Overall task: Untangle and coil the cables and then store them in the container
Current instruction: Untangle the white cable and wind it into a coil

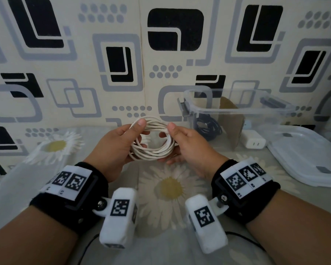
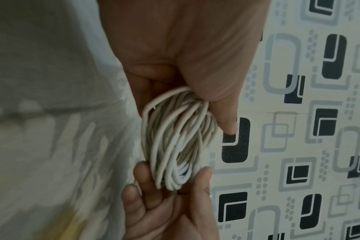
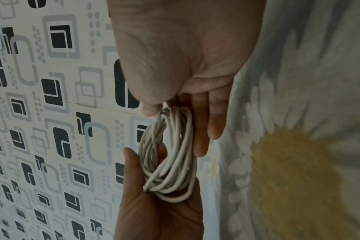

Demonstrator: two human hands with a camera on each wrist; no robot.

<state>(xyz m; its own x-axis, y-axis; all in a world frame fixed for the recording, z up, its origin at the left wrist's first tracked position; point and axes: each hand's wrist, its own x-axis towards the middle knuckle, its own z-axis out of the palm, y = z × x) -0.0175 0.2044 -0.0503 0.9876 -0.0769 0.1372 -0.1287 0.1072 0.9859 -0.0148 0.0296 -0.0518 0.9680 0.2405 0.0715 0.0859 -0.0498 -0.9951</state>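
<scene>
You hold the white cable (image 1: 153,139), already wound into a coil, between both hands above the daisy-print cloth (image 1: 168,188): your left hand (image 1: 118,144) pinches its left side, thumb on top, and your right hand (image 1: 187,144) pinches its right side likewise. The open container (image 1: 237,111) stands far right with a dark cable (image 1: 208,127) coiled inside. Judged from this, coiling is about done; storing the white coil remains, and the lid (image 1: 310,155) lies at right.

One white cable coil (image 1: 153,139), one container (image 1: 237,109), one lid (image 1: 302,155), perhaps one dark cable (image 1: 208,127) inside.
</scene>
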